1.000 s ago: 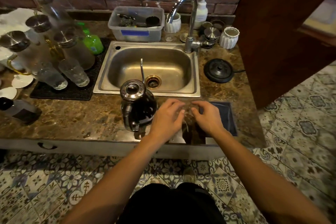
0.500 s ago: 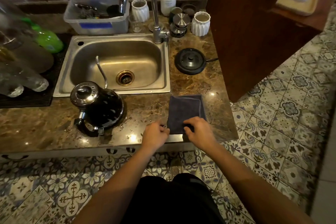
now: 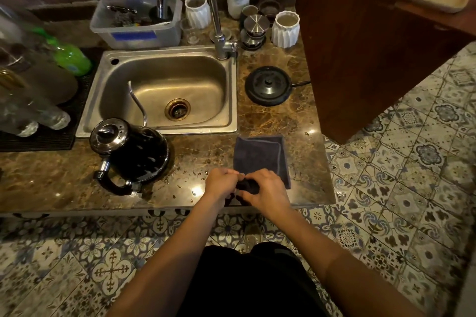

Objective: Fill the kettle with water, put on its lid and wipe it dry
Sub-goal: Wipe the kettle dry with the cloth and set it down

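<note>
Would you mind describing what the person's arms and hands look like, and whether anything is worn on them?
Both forearms are bare right up to the bottom edge of the picture: no sleeves show. The left hand and right hand wear no gloves, and I see no watch, bracelet or ring, though the fingers are partly hidden. Dark clothing shows below, between the arms.

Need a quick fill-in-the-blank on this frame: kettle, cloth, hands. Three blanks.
1. The kettle stands on the counter with its lid ____.
2. Both hands, left hand and right hand, gather the near edge of the dark ____.
3. The kettle's spout reaches over the ____.

Missing words: on; cloth; sink
</note>
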Action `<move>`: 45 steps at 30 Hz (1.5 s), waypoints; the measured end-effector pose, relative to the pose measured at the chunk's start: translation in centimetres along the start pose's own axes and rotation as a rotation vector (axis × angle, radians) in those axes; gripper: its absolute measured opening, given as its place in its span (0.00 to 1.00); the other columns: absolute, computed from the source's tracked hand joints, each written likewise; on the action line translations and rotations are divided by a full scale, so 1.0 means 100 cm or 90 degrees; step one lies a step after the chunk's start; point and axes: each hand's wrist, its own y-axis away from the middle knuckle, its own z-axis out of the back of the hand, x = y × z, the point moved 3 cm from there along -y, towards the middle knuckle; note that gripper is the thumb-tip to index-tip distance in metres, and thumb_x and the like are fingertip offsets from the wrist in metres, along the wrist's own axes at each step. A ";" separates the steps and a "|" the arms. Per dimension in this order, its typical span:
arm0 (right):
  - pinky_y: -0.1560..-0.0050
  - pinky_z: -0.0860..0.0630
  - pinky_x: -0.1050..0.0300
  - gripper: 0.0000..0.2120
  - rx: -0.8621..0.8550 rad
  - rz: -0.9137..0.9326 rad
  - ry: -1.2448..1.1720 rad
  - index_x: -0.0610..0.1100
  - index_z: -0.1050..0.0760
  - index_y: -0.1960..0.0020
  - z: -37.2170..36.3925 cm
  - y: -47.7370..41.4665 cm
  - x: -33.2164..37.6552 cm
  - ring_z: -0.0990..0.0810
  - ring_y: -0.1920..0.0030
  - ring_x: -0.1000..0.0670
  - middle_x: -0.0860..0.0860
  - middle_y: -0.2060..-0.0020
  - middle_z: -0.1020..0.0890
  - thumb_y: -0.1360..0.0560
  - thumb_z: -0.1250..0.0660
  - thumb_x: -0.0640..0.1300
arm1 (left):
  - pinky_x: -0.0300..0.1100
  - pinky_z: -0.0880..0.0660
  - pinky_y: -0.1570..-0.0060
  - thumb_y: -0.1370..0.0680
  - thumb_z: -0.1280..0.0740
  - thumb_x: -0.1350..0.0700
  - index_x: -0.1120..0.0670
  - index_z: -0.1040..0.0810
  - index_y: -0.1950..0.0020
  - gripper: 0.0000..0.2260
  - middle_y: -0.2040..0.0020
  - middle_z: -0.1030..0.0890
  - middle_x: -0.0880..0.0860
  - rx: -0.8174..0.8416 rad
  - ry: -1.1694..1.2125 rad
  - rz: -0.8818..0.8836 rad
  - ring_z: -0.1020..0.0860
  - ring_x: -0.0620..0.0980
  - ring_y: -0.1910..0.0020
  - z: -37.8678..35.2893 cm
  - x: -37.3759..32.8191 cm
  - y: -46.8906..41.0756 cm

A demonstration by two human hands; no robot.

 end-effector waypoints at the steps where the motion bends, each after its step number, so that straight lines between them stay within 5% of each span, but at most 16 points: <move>1: 0.45 0.26 0.51 0.22 -0.019 -0.007 -0.007 0.47 0.17 0.40 0.000 0.000 -0.001 0.22 0.47 0.45 0.47 0.48 0.17 0.31 0.23 0.55 | 0.34 0.34 0.78 0.25 0.27 0.58 0.60 0.14 0.55 0.05 0.69 0.20 0.54 0.002 0.010 0.002 0.26 0.48 0.74 -0.001 -0.002 0.001; 5: 0.48 0.24 0.50 0.14 -0.100 -0.011 -0.029 0.45 0.17 0.43 0.004 0.003 -0.003 0.18 0.48 0.42 0.46 0.51 0.15 0.27 0.25 0.46 | 0.33 0.34 0.78 0.24 0.27 0.58 0.59 0.14 0.54 0.05 0.67 0.19 0.53 0.011 0.020 -0.012 0.26 0.46 0.73 -0.006 -0.011 0.007; 8: 0.49 0.22 0.50 0.12 -0.123 -0.003 -0.052 0.45 0.17 0.42 0.013 0.003 -0.003 0.17 0.50 0.43 0.46 0.50 0.14 0.25 0.28 0.44 | 0.37 0.29 0.70 0.23 0.30 0.58 0.55 0.16 0.56 0.04 0.62 0.18 0.53 0.007 -0.037 -0.063 0.23 0.48 0.67 -0.006 -0.018 0.008; 11: 0.50 0.21 0.53 0.12 -0.157 0.013 -0.078 0.44 0.16 0.41 0.027 -0.001 -0.006 0.15 0.51 0.45 0.47 0.50 0.14 0.24 0.27 0.45 | 0.44 0.23 0.47 0.24 0.30 0.61 0.53 0.17 0.44 0.09 0.51 0.17 0.52 -0.016 -0.192 -0.229 0.20 0.50 0.51 -0.003 -0.033 0.009; 14: 0.51 0.22 0.56 0.13 -0.168 0.025 -0.104 0.44 0.16 0.41 0.045 -0.007 -0.008 0.15 0.52 0.46 0.47 0.51 0.14 0.24 0.27 0.46 | 0.43 0.26 0.40 0.27 0.25 0.60 0.52 0.18 0.37 0.18 0.42 0.20 0.51 0.014 -0.379 -0.442 0.23 0.47 0.46 -0.001 -0.055 0.017; 21: 0.50 0.21 0.56 0.13 -0.154 0.072 -0.142 0.43 0.17 0.40 0.093 -0.022 -0.004 0.18 0.52 0.51 0.48 0.50 0.15 0.22 0.29 0.47 | 0.40 0.26 0.46 0.25 0.26 0.57 0.54 0.15 0.43 0.11 0.47 0.16 0.53 0.035 -0.414 -0.576 0.19 0.51 0.47 -0.001 -0.105 0.027; 28: 0.53 0.31 0.77 0.12 -0.139 0.104 -0.140 0.46 0.16 0.40 0.137 -0.036 0.011 0.20 0.52 0.56 0.54 0.52 0.18 0.21 0.30 0.49 | 0.45 0.23 0.47 0.23 0.27 0.54 0.53 0.14 0.45 0.08 0.49 0.14 0.52 0.029 -0.391 -0.609 0.19 0.49 0.50 0.005 -0.145 0.036; 33: 0.48 0.30 0.73 0.14 -0.142 0.132 -0.130 0.48 0.17 0.38 0.158 -0.044 0.027 0.20 0.47 0.57 0.52 0.46 0.15 0.21 0.31 0.51 | 0.36 0.29 0.55 0.22 0.29 0.53 0.52 0.14 0.46 0.07 0.50 0.15 0.48 0.033 -0.399 -0.626 0.21 0.44 0.54 0.022 -0.166 0.045; 36: 0.44 0.25 0.61 0.14 -0.136 0.154 -0.133 0.48 0.17 0.38 0.164 -0.048 0.042 0.19 0.44 0.54 0.51 0.45 0.14 0.21 0.31 0.51 | 0.41 0.26 0.54 0.21 0.29 0.54 0.52 0.14 0.47 0.06 0.52 0.16 0.46 0.035 -0.408 -0.639 0.20 0.46 0.54 0.036 -0.173 0.049; 45: 0.46 0.24 0.63 0.12 -0.107 0.213 -0.109 0.47 0.16 0.40 0.156 -0.064 0.102 0.18 0.47 0.54 0.51 0.47 0.14 0.21 0.30 0.49 | 0.48 0.22 0.53 0.21 0.30 0.52 0.49 0.15 0.50 0.04 0.57 0.16 0.43 0.003 -0.430 -0.638 0.19 0.48 0.57 0.099 -0.177 0.050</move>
